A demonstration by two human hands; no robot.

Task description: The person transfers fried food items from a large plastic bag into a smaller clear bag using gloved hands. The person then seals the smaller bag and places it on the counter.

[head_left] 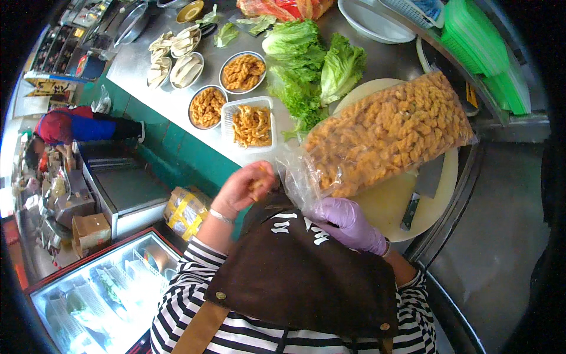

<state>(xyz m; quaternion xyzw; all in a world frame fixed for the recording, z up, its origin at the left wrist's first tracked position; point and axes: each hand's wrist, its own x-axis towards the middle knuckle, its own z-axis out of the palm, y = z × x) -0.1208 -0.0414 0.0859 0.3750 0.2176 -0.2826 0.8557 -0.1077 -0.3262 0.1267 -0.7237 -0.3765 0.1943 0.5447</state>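
Observation:
My left hand (247, 186), bare, is curled around a few small fried pieces beside the mouth of a clear plastic bag. My right hand (351, 225), in a purple glove, grips the edge of that bag's mouth. The plastic bag of fried pieces (389, 128) lies on a round cutting board (384, 217), partly over the blade of a cleaver (411, 210). Just beyond my left hand stands a white plastic basket (226, 121) with fried strips. Two round bowls of fried pieces (243, 73) (208, 107) are behind it.
Lettuce heads (305, 66) lie beyond the bag. Several bowls of sliced pale food (186, 70) stand at the counter's far left. Green baskets (475, 40) are stacked at upper right. At left, a person in red (55, 126) bends over a work surface, and a lit display case (101, 292) stands below.

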